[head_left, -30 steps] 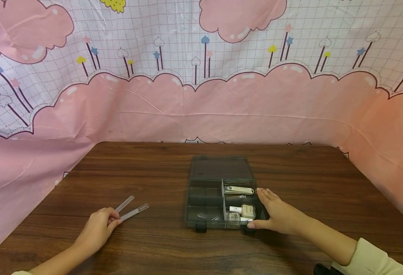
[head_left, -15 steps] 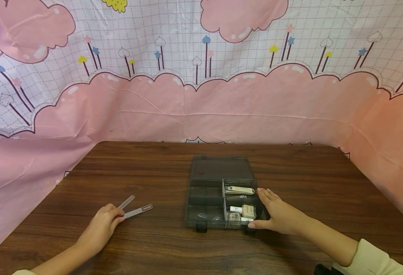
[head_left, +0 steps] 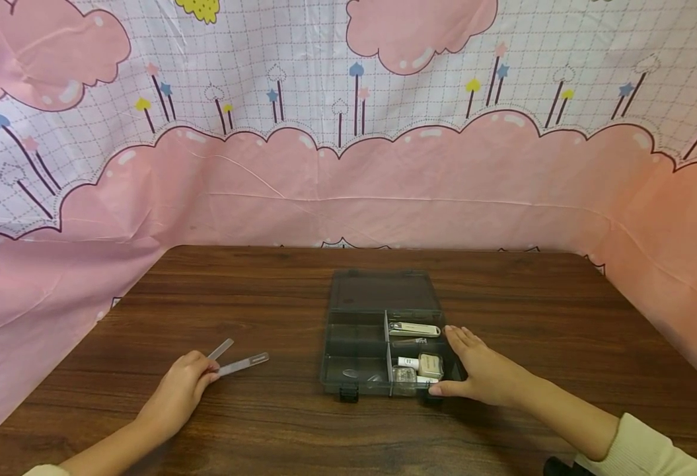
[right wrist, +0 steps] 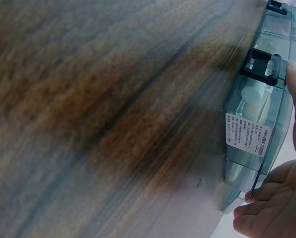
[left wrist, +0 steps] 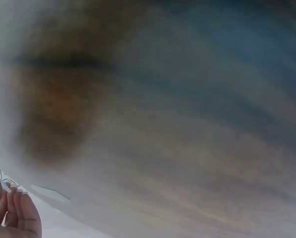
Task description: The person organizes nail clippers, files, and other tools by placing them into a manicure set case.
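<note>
My left hand (head_left: pixel 176 395) pinches the near end of a clear nail file (head_left: pixel 244 364), whose labelled tip points right. A second clear strip (head_left: pixel 221 348) of similar shape lies just behind it, partly hidden by the fingers. At the table's middle stands a smoky see-through compartment box (head_left: pixel 357 390) with its lid laid back. My right hand (head_left: pixel 486 371) holds the box's right end, thumb on the front corner and fingers along the side. Inside on the right are a nail clipper (head_left: pixel 415 330) and nail polish bottles (head_left: pixel 430 365) with white caps.
Small clear pieces (head_left: pixel 351 374) lie in the box's front left compartment. Black latches (head_left: pixel 349 395) stick out at its front. A patterned pink cloth (head_left: pixel 348 218) hangs behind the brown wooden table (head_left: pixel 265 436). A white label (right wrist: pixel 247 134) is on the box's side.
My left hand has shifted a little to the right with the nail file, sliding its tip rightward. The second strip stays in place. The right hand and the box have not moved.
</note>
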Motion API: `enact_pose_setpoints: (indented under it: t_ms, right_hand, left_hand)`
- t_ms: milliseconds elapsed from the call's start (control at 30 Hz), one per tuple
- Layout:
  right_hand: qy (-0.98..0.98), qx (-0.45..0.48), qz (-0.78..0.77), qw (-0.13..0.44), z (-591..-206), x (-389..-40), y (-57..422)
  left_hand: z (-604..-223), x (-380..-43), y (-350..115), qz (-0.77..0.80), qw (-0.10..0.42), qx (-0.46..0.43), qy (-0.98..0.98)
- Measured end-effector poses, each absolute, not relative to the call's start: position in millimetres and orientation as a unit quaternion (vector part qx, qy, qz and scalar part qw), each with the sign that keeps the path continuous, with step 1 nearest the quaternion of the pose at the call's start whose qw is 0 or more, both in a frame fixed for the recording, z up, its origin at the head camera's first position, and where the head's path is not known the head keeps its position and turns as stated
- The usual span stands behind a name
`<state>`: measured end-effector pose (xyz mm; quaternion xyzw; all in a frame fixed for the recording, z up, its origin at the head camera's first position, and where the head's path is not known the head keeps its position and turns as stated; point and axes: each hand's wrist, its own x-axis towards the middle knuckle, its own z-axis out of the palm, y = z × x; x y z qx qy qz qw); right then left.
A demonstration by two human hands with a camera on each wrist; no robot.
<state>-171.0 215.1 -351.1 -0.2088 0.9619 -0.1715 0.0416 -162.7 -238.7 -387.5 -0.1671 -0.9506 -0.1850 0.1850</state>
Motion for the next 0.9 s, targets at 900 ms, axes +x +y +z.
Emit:
enact_pose_setpoints:
  t_ms: [900]
  right_hand:
    - [0.961, -0.206, -0.176, 0.046, -350.4, -169.1, 216.4]
  left_hand:
    - [-368.3, -182.5, -191.4, -0.250, 0.190, -0.188, -0.930]
